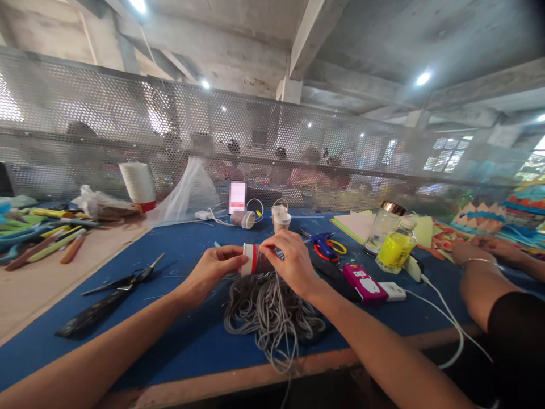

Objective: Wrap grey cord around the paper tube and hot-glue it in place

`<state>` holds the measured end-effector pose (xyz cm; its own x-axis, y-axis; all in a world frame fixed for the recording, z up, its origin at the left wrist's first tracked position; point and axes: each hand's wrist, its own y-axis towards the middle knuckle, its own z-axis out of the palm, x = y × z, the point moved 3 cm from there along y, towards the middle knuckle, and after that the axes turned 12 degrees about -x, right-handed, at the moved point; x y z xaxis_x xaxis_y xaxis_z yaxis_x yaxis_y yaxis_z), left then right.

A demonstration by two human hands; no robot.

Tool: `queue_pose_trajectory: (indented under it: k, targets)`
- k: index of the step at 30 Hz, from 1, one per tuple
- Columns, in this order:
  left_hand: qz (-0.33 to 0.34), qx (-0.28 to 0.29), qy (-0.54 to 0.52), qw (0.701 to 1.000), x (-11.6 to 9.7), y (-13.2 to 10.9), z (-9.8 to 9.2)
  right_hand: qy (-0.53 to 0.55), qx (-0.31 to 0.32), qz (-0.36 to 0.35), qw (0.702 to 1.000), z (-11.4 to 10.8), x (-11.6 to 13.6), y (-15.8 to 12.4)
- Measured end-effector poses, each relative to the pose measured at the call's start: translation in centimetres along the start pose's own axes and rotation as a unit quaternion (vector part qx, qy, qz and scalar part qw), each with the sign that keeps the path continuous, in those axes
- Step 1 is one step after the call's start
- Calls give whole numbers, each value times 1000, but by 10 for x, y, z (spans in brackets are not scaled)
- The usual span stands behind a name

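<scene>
My left hand (213,271) is closed on a small white paper cup (248,258) with a red band, which lies on its side above the table. Grey cord seems to be wrapped around the cup's right part, mostly behind my fingers. My right hand (293,261) pinches the grey cord beside the cup, and a strand runs down from it. Right below both hands, a loose heap of grey cord (272,318) spreads over the blue tabletop (183,341), some loops hanging past the front edge.
Black-handled scissors (121,292) lie left. A blue glue gun (324,247), purple box (364,282), yellow drink bottle (395,249) and white cable (453,324) are right. Wrapped cups (243,220), a phone (237,196) and stacked paper cups (137,183) stand behind. Another person's hands (481,253) work far right.
</scene>
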<state>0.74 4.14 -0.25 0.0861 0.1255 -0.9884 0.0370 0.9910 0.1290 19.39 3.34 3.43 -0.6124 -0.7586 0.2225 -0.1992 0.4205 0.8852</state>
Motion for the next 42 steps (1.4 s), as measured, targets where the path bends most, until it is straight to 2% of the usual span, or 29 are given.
queue_pose_trajectory:
  k: [13,42]
  targets:
    - [6,26,2,1000,2,1,0,-2,3,-1,1000,1,-1,-1]
    - [24,25,31,999,5,1,-1,-27,-1,-3,1000,3,-2,-2]
